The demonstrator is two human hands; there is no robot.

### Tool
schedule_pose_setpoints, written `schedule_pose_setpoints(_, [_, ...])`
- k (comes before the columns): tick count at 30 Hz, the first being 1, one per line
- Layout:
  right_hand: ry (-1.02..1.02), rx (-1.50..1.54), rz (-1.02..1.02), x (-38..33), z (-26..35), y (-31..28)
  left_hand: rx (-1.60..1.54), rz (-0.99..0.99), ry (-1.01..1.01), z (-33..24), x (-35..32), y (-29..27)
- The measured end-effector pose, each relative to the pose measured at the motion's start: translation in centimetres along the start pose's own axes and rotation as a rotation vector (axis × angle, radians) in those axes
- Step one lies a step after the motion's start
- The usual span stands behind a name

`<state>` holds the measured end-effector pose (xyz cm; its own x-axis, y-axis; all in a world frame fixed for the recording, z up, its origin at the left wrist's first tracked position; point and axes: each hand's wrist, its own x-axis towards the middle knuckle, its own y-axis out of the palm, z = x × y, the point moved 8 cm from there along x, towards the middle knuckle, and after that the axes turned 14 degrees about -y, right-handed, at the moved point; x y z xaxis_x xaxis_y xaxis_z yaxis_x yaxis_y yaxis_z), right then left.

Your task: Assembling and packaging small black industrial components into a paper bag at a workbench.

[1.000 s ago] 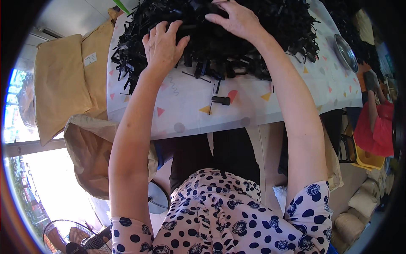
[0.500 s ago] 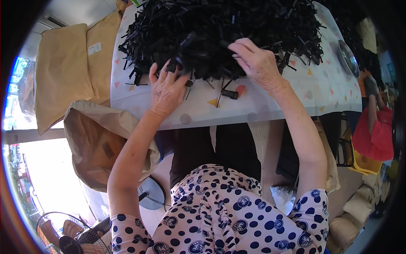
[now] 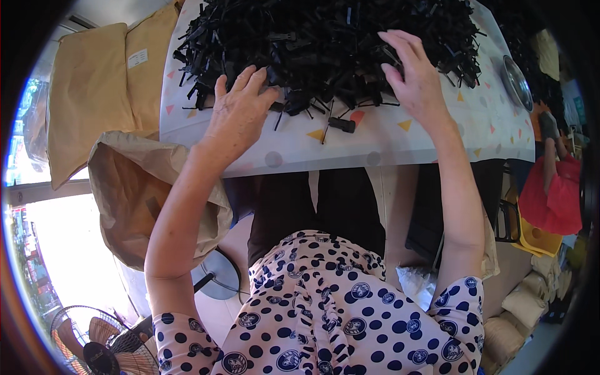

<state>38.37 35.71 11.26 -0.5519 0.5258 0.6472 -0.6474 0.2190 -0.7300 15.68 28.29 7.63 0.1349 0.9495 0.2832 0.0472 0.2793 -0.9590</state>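
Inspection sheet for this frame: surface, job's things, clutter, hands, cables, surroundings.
Surface: table with a white cloth patterned with coloured triangles.
Job's things: large heap of black plastic parts; one loose part near the front edge.
Clutter: metal dish at the right.
Hands: left hand and right hand both open, flat on the heap's edge.
Cables: nothing seen.
Surroundings: open brown paper sack, fan, red stool.

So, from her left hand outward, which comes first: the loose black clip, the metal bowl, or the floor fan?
1. Loose black clip, just right of the left hand, on the table.
2. Metal bowl, far right on the table.
3. Floor fan, lower left, on the floor.
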Motion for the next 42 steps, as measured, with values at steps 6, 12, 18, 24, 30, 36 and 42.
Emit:
schedule_pose_setpoints(6, [-0.019,0.245,0.124,-5.2,6.1,2.9,-0.200,0.008,0.031,-0.1,0.4,-3.8])
schedule_pose_setpoints(12, [0.075,-0.007,0.328,-7.4,5.4,6.6,-0.504,-0.017,-0.185,-0.5,-1.6,-3.9])
schedule_pose_setpoints(18, [0.331,0.634,0.452,-7.4,3.0,7.7,-1.342,0.444,-0.564,-2.9,-6.6,2.7])
schedule_pose_setpoints(24, [0.449,0.976,0.436,-8.5,6.9,7.2,-1.957,0.868,-0.853,-7.5,-9.5,6.3])
schedule_pose_setpoints(30, [-0.275,0.492,0.195,-7.8,13.8,2.5,-2.269,0.957,-0.727,-8.5,-12.6,5.8])
schedule_pose_setpoints(36, [-0.563,0.253,0.274,-10.4,18.7,0.8,-2.535,1.080,-0.678,-10.7,-17.9,4.9])
schedule_pose_setpoints(42, [-0.685,0.279,0.189,-12.9,22.4,-0.5,-2.531,1.099,-0.652,-12.2,-21.5,2.9])
